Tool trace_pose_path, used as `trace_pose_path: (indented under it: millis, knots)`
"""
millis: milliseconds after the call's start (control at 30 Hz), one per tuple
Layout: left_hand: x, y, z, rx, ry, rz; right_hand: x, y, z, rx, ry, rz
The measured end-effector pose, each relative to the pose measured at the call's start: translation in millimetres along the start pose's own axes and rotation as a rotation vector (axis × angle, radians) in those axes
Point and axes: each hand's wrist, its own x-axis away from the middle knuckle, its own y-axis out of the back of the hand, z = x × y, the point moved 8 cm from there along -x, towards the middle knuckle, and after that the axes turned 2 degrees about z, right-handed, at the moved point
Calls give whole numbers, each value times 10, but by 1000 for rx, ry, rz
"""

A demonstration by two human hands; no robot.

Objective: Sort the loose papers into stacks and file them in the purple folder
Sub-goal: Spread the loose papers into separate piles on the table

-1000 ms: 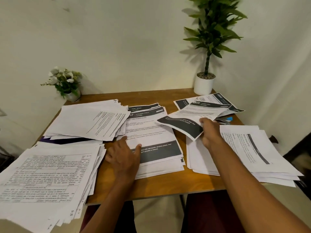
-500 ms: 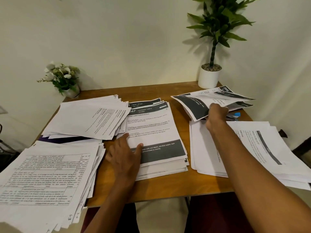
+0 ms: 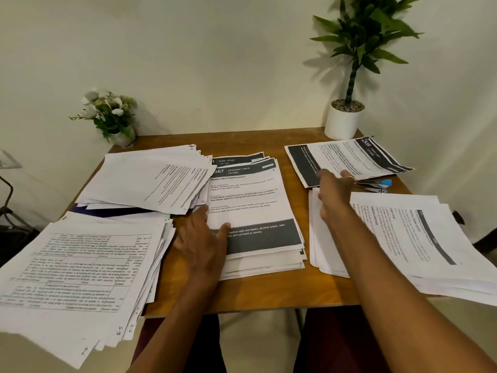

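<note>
Wooden worktop [image 3: 269, 292], your right hand [image 3: 332, 189] has laid the dark-banded sheets [image 3: 349, 157] flat at the far right, resting released on their near edge, left hand [image 3: 200, 243] still flat on the middle stack [image 3: 250, 200], purple folder [image 3: 115, 211] a sliver under the far-left pile [image 3: 150, 179].

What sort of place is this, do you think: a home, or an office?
Probably a home study or small office corner; I cannot tell which. A wooden table stands against a plain wall, bears stacks of printed papers, and has a potted plant and a flower pot at the back.
</note>
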Motion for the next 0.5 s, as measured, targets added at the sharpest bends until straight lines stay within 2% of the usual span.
trace_pose_path:
  millis: [133,200,367,500]
  knots:
    - [29,43,3,56,38,-17,260,-379,-252,429,-21,349]
    - [43,75,-13,113,59,-20,328,-471,-342,551,0,444]
    - [95,176,-98,200,110,37,393,-504,-306,644,88,449]
    - [25,195,-189,365,186,186,385,-479,-274,641,89,472]
